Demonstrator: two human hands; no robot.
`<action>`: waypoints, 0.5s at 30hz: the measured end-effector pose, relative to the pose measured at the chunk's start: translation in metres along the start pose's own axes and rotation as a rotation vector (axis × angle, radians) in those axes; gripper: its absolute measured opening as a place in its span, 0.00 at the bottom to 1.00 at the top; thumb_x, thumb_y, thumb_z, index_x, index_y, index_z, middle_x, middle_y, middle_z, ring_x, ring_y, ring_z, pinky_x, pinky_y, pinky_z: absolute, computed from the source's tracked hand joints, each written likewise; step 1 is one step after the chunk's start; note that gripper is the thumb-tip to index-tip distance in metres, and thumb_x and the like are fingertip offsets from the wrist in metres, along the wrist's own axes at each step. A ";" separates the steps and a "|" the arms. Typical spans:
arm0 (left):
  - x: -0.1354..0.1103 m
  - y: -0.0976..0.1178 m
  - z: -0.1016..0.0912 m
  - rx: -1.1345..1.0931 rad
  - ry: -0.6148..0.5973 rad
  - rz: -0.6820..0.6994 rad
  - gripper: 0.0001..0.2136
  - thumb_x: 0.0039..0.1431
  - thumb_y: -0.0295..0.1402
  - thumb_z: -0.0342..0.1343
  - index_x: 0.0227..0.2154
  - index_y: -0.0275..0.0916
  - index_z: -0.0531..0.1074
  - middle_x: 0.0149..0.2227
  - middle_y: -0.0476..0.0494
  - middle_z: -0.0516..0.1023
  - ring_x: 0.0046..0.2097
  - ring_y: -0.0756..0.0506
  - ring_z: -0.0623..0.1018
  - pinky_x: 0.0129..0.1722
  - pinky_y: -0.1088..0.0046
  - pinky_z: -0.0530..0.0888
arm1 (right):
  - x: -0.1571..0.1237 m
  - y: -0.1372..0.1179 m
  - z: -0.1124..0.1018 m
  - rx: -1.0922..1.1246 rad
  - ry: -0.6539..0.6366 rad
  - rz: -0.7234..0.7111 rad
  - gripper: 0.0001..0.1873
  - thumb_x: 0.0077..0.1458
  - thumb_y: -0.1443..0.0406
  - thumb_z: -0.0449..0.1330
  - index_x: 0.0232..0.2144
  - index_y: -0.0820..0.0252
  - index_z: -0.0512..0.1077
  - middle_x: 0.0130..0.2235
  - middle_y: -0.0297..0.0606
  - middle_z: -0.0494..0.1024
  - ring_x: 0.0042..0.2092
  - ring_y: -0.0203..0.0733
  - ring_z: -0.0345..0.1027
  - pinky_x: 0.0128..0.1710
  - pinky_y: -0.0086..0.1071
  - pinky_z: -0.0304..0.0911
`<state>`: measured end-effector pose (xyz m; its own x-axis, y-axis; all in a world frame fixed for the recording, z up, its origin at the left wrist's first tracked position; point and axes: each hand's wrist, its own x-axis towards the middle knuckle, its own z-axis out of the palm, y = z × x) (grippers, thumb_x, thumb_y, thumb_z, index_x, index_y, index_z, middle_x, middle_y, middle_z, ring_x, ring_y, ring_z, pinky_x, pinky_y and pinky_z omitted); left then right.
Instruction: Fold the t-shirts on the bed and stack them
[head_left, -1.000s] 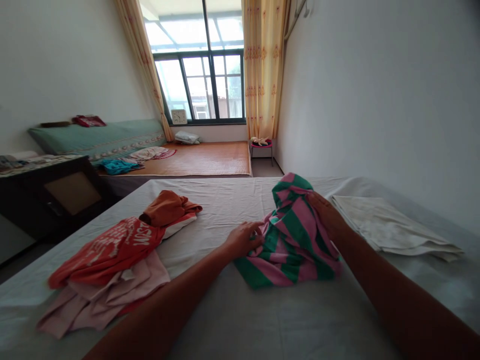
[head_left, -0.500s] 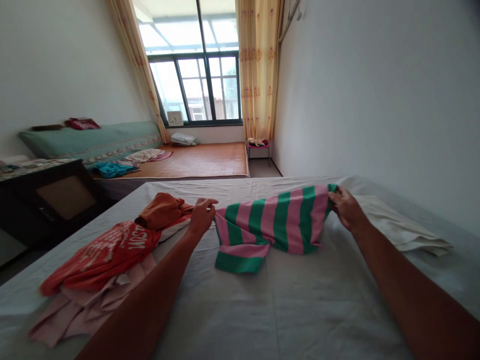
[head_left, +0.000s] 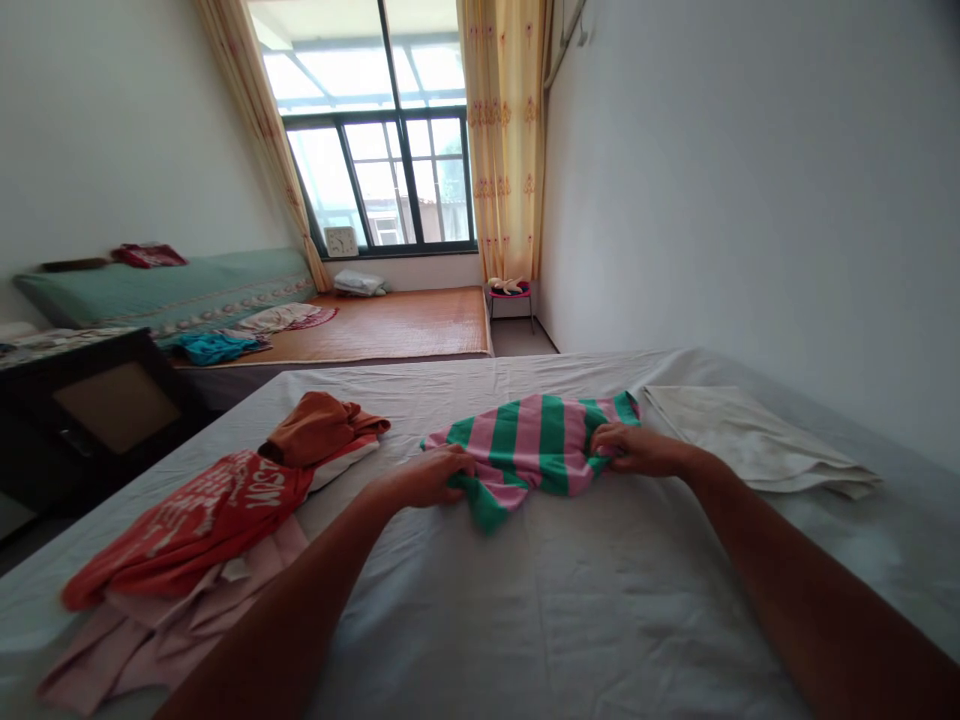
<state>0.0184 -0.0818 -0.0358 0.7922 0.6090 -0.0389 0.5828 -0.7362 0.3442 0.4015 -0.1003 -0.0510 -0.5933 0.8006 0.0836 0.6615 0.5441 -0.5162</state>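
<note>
A pink-and-green striped garment point(head_left: 529, 440), its exact kind unclear, lies bunched on the pale bed sheet point(head_left: 570, 600). My left hand point(head_left: 439, 475) is closed on its near left part, where a green end hangs blurred below the fingers. At the right, my right hand point(head_left: 626, 447) pinches the near edge, and a green-trimmed corner spreads beyond it. To the left lie a red shirt point(head_left: 202, 520) with white lettering, an orange-brown garment point(head_left: 319, 430) and a pink garment point(head_left: 142, 640) under the red one.
A folded cream cloth point(head_left: 757, 440) lies at the right, near the wall. Beyond this bed is a second bed with a brown mat point(head_left: 405, 320). A dark cabinet point(head_left: 112, 400) stands at the left, and a small pink stool point(head_left: 511, 293) sits below the curtain.
Both hands have come nearer to me and closer together, from the garment's far corners to its near edge. The striped garment has dropped flatter on the sheet.
</note>
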 end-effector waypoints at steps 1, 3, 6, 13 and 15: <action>0.001 -0.005 0.001 0.014 0.066 -0.028 0.09 0.47 0.28 0.54 0.34 0.41 0.71 0.36 0.47 0.72 0.37 0.46 0.71 0.36 0.75 0.65 | 0.001 0.002 -0.001 0.001 0.035 0.016 0.07 0.49 0.62 0.57 0.29 0.57 0.74 0.33 0.37 0.75 0.37 0.43 0.67 0.42 0.36 0.62; 0.002 -0.012 -0.001 -0.011 0.210 -0.102 0.09 0.47 0.28 0.53 0.34 0.41 0.69 0.32 0.49 0.72 0.34 0.48 0.70 0.32 0.76 0.65 | 0.002 0.004 -0.007 0.049 0.151 0.080 0.08 0.51 0.62 0.55 0.26 0.58 0.72 0.29 0.35 0.73 0.32 0.41 0.65 0.37 0.35 0.62; -0.004 -0.014 -0.022 -0.309 0.357 -0.172 0.09 0.48 0.30 0.53 0.35 0.41 0.66 0.24 0.55 0.66 0.25 0.52 0.65 0.23 0.79 0.60 | -0.003 -0.005 -0.025 0.262 0.360 0.176 0.11 0.51 0.58 0.56 0.27 0.58 0.70 0.26 0.33 0.71 0.28 0.38 0.63 0.32 0.33 0.62; -0.037 0.019 -0.094 -1.257 0.869 0.049 0.09 0.50 0.33 0.56 0.36 0.42 0.69 0.25 0.53 0.71 0.22 0.52 0.70 0.20 0.79 0.67 | -0.033 -0.069 -0.067 0.767 0.784 0.148 0.15 0.49 0.51 0.61 0.33 0.54 0.73 0.29 0.36 0.75 0.31 0.44 0.69 0.29 0.36 0.66; -0.039 0.027 -0.102 -1.384 0.962 0.049 0.08 0.53 0.32 0.54 0.37 0.42 0.70 0.26 0.53 0.73 0.26 0.49 0.75 0.25 0.76 0.73 | -0.036 -0.084 -0.071 0.794 0.842 0.125 0.14 0.50 0.51 0.61 0.34 0.53 0.73 0.29 0.37 0.75 0.31 0.44 0.70 0.27 0.35 0.67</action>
<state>-0.0150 -0.0949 0.0702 0.1095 0.9256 0.3622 -0.4366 -0.2826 0.8541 0.4003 -0.1566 0.0500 0.1451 0.9134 0.3802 0.0435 0.3780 -0.9248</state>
